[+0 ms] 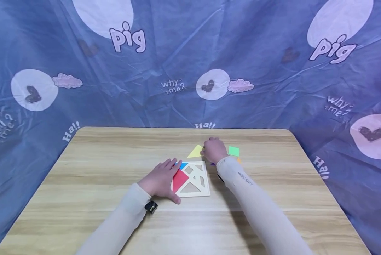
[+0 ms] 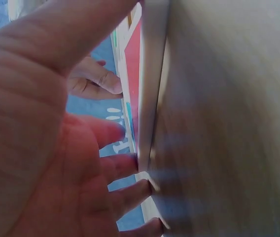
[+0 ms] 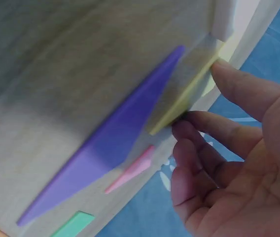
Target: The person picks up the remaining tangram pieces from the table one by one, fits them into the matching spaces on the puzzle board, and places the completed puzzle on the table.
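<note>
My left hand (image 1: 160, 179) lies spread along the left side of a white tangram board (image 1: 193, 194), thumb at the near corner and fingers at the far one. Set in that side of the board are a red piece (image 1: 179, 180) and a blue piece (image 1: 183, 165), both partly under the hand. Beyond the board, my right hand (image 1: 215, 150) pinches a flat yellow triangle (image 3: 184, 94) between thumb and index finger, its other fingers curled. Beside it on the table lies a large purple triangle (image 3: 105, 143), mostly hidden by the hand in the head view.
A small pink piece (image 3: 132, 170) lies near the purple triangle. To the right of my right hand are a green piece (image 1: 234, 151) and an orange piece (image 1: 239, 160), partly behind the sleeve. The wooden table (image 1: 114, 145) ends at a blue printed cloth (image 1: 177, 53).
</note>
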`<state>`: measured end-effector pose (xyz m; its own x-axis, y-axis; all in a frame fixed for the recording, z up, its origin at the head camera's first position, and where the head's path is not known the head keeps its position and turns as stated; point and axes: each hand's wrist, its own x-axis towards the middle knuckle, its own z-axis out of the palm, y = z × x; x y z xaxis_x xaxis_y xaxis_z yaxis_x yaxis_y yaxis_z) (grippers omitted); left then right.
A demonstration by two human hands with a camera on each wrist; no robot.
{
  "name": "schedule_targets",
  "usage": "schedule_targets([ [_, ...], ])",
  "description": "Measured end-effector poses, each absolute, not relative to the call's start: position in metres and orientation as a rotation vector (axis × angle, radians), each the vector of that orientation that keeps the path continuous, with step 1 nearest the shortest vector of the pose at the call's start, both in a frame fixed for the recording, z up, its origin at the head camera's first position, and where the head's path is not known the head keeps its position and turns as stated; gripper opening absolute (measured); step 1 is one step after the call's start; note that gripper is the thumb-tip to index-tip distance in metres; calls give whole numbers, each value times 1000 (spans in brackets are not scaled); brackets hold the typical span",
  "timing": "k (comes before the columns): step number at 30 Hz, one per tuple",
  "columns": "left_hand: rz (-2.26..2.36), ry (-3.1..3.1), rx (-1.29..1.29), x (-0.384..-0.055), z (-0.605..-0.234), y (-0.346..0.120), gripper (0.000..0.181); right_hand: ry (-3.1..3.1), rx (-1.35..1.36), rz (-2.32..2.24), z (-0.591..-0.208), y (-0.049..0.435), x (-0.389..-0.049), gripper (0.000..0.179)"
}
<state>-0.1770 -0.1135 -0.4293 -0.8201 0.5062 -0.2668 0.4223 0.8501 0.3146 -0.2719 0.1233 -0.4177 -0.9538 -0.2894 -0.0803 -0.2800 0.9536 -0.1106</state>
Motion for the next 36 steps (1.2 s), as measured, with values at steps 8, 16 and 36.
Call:
schedule_targets([
  [8, 362, 2668, 682, -176, -433, -114, 139, 2953, -323, -253, -416, 117, -269, 33],
  [16, 385, 2668, 658, -173, -431, -113, 138, 2990, -292, -226, -418, 112, -268, 31],
  [36, 412, 2680, 701, -177, -429, -125, 139, 3001, -340, -415, -418, 127, -267, 19],
])
